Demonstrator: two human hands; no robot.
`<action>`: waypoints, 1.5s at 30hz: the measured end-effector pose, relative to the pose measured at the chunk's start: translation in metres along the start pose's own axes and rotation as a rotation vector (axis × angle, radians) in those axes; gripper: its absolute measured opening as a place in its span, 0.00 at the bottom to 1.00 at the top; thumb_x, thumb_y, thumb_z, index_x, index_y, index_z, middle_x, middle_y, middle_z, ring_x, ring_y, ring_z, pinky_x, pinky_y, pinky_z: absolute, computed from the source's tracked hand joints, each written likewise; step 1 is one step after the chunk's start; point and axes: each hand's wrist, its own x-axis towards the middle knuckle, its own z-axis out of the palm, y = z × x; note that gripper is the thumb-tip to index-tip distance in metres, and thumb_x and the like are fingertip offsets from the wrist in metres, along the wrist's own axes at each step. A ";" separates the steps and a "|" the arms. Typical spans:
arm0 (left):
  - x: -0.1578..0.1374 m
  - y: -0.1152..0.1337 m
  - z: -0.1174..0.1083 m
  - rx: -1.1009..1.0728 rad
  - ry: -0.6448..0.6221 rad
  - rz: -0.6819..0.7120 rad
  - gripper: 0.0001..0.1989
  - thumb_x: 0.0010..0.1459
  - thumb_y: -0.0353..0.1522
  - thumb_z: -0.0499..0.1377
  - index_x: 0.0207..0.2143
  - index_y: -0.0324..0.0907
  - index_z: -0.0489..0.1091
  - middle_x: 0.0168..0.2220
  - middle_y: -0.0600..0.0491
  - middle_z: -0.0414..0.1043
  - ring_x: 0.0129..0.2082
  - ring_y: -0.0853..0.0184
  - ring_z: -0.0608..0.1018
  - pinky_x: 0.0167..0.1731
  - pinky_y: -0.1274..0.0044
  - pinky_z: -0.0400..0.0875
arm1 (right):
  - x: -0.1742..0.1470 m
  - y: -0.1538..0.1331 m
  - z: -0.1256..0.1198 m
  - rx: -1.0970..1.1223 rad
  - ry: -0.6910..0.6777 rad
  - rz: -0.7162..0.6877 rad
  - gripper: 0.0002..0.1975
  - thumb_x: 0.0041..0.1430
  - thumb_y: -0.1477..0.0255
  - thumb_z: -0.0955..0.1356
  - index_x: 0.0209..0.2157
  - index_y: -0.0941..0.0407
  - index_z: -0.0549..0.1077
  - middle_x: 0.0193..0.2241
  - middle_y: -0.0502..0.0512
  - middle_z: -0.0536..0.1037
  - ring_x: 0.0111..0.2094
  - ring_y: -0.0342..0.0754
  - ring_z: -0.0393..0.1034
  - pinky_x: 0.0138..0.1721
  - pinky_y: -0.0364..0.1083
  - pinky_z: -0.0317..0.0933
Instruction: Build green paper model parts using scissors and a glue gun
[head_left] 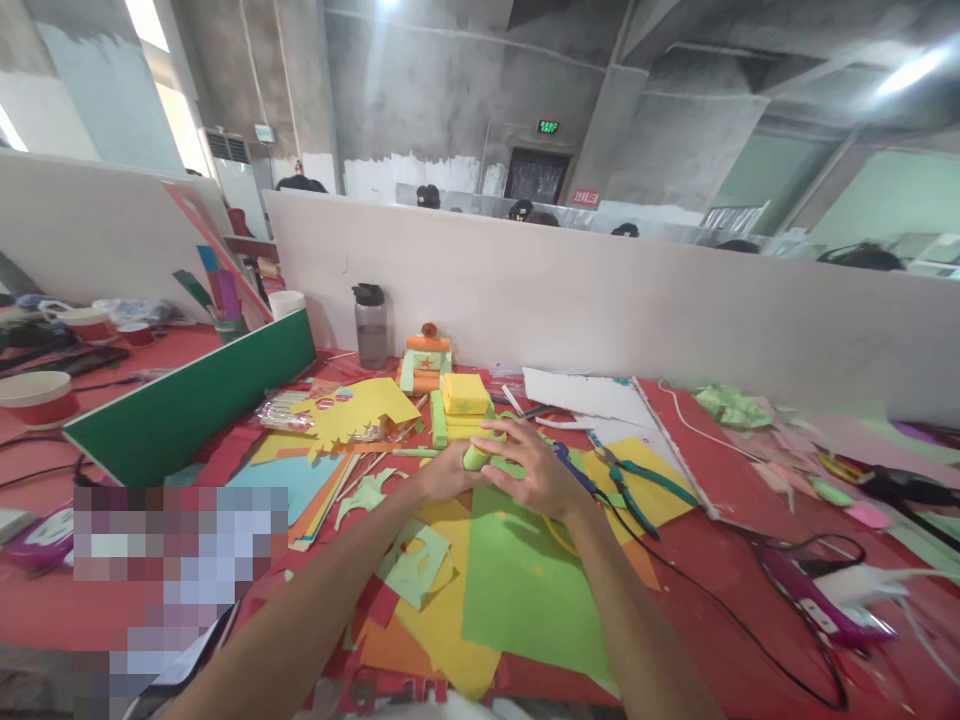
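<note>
Above the cut sheets, my left hand (448, 473) grips a small light-green paper roll (474, 458) with a yellow end. My right hand (534, 468) is beside it, fingers apart and curved over the roll; whether its fingertips touch the roll is hard to tell. Just beyond both hands sits a yellow and green paper model (465, 394) with a green star. Behind that stands an orange and green paper model (427, 362) with an orange star. A large green sheet (536, 610) lies beneath my right forearm, partly over yellow paper (435, 630).
Pliers with teal handles (634, 490) lie on yellow paper at the right, beside a black cable (720, 600). A water bottle (371, 335) stands near the white partition (600, 300). A green board (202, 390) rises at the left. Paper scraps (416, 565) litter the red table.
</note>
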 end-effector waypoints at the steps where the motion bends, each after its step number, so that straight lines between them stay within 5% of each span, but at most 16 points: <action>1: 0.000 0.000 0.000 -0.005 -0.004 -0.005 0.12 0.52 0.36 0.64 0.35 0.36 0.72 0.31 0.55 0.69 0.30 0.70 0.67 0.33 0.79 0.66 | 0.000 0.000 0.000 0.004 0.006 -0.004 0.18 0.65 0.68 0.68 0.56 0.47 0.74 0.57 0.56 0.71 0.53 0.55 0.66 0.56 0.59 0.63; 14: 0.000 -0.002 0.000 -0.029 -0.033 -0.013 0.10 0.53 0.36 0.63 0.32 0.37 0.71 0.27 0.57 0.66 0.28 0.71 0.66 0.30 0.80 0.63 | 0.001 -0.004 -0.004 0.061 0.053 -0.039 0.15 0.65 0.70 0.68 0.52 0.46 0.77 0.55 0.57 0.73 0.52 0.56 0.66 0.53 0.59 0.64; 26: 0.001 -0.008 0.002 -0.130 -0.059 -0.041 0.19 0.50 0.43 0.67 0.28 0.39 0.65 0.24 0.59 0.60 0.25 0.73 0.63 0.28 0.79 0.60 | -0.002 0.002 -0.010 0.068 0.110 -0.031 0.11 0.65 0.71 0.67 0.42 0.47 0.82 0.52 0.55 0.75 0.43 0.52 0.68 0.51 0.59 0.64; 31: 0.002 -0.008 0.002 -0.108 -0.052 -0.034 0.19 0.50 0.44 0.67 0.29 0.39 0.65 0.26 0.59 0.62 0.26 0.72 0.65 0.29 0.79 0.60 | -0.002 0.005 -0.012 0.062 0.132 -0.023 0.10 0.66 0.70 0.67 0.40 0.48 0.82 0.50 0.55 0.76 0.49 0.54 0.68 0.52 0.58 0.64; 45: 0.002 -0.006 0.002 -0.098 -0.069 0.000 0.20 0.52 0.43 0.66 0.26 0.40 0.61 0.24 0.61 0.57 0.24 0.74 0.61 0.26 0.79 0.57 | -0.002 0.010 -0.008 -0.004 0.118 0.003 0.12 0.66 0.69 0.67 0.47 0.48 0.80 0.50 0.56 0.75 0.51 0.54 0.68 0.54 0.58 0.64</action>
